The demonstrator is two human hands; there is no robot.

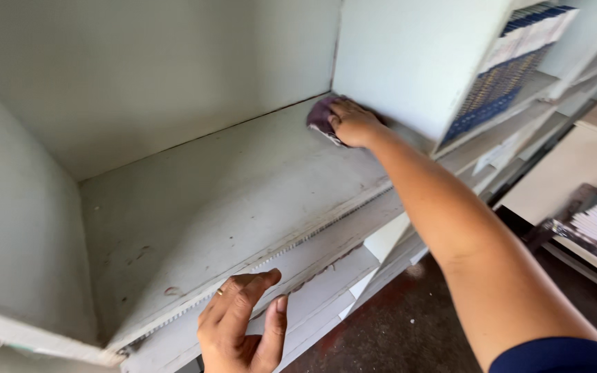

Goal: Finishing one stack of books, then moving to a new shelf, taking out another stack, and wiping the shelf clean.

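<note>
Nearest us, our left hand [243, 324] rests spread-fingered on the shelf [229, 200] front edge, while our right hand [354, 123] presses the purple cloth [320, 116] flat into the shelf's far right corner, smudges near the front apparently still unwiped.

row of blue-and-white boxes [513, 62] in upper-right compartment, white label tags [486, 157] on shelf edge below

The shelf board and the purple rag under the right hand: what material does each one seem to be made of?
The shelf board looks like painted wood or fibreboard: matte pale grey-green, with scuffs and a chipped front edge. The purple rag looks like soft woven cloth, as it bunches under the right hand.
</note>
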